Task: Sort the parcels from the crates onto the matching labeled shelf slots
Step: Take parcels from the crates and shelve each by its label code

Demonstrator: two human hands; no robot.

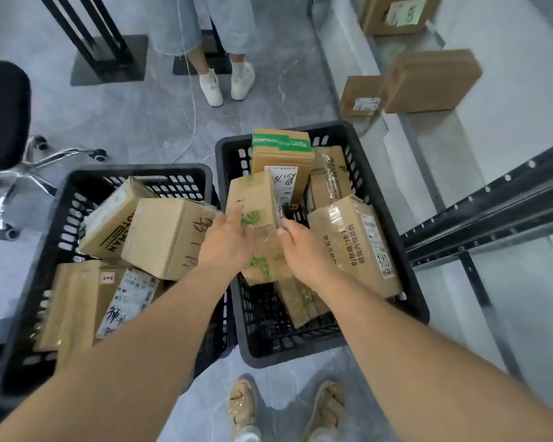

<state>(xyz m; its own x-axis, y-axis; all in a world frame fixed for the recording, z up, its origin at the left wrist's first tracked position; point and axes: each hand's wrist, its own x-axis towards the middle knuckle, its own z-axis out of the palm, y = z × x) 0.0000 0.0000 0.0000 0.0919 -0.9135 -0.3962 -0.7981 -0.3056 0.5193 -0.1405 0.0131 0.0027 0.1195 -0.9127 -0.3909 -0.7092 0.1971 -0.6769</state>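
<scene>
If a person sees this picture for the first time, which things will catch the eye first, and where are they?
First, the two bare hands at the centre: the left hand and right hand hold a green-printed cardboard parcel above the right black crate. Beside it, the left black crate is also piled with boxes. On the right, three parcels already stand on the grey shelves.

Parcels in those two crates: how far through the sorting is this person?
Done: three boxes already sit on the shelves. In hand: both the left hand and right hand hold a green-printed parcel over the right crate. Left: several parcels remain there, and the left crate is still crowded.
</scene>
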